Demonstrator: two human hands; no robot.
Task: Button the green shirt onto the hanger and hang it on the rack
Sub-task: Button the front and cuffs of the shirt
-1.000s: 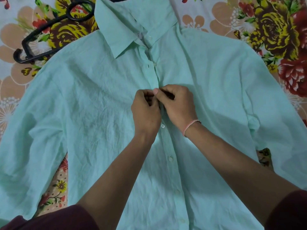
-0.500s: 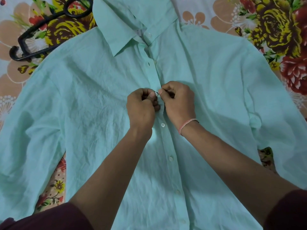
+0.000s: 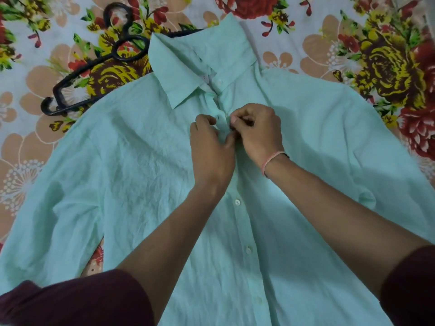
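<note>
The pale green shirt (image 3: pixel 131 165) lies flat, front up, on a flowered bedsheet, collar at the top. A black plastic hanger (image 3: pixel 94 67) lies partly under its left shoulder and collar, hook pointing up. My left hand (image 3: pixel 210 149) and my right hand (image 3: pixel 257 130) meet at the button placket just below the collar. Both pinch the placket fabric with curled fingers. The button they work on is hidden between the fingers. Three white buttons below the hands appear fastened. No rack is in view.
The flowered bedsheet (image 3: pixel 35 142) shows around the shirt on the left, top and right. The shirt's sleeves spread out to both sides, and its left sleeve is bunched near the lower left. Dark maroon sleeves cover my upper arms at the bottom edge.
Both hands have moved up the placket toward the collar, from one button position to the one above. The shirt and hanger lie as before.
</note>
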